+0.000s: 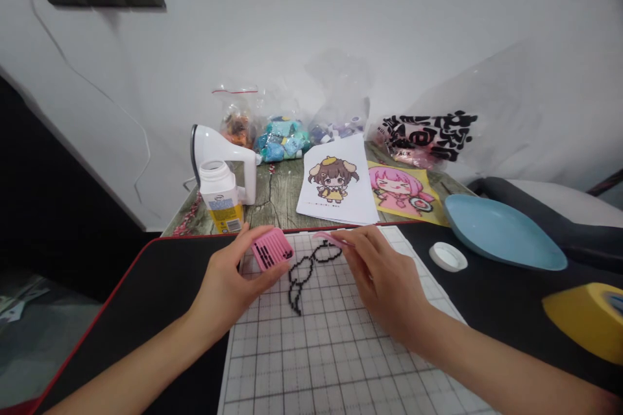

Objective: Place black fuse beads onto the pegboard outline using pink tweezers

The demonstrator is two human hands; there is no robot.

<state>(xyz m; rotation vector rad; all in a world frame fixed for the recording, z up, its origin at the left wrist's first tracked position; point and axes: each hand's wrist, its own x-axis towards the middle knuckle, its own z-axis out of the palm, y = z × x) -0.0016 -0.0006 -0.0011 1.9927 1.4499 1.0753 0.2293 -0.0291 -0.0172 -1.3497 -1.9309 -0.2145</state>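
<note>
My left hand (233, 272) grips a small pink ridged tray (273, 248) by its sides, tilted above the board's upper left; black beads lie in its grooves. Pink tweezers (328, 238) are pinched in my right hand (382, 269), their tips pointing left over the black bead outline. That bead outline (302, 267) curves across the upper part of a white gridded pegboard (311, 363). Whether a bead sits between the tweezer tips is too small to tell.
Behind the board stand a white bottle (221, 198), a white handheld device (248, 175) and printed character sheets (335, 185). Bead bags (282, 139) line the wall. On the right are a white cap (448, 257), a blue tray (506, 233) and yellow tape (584, 321).
</note>
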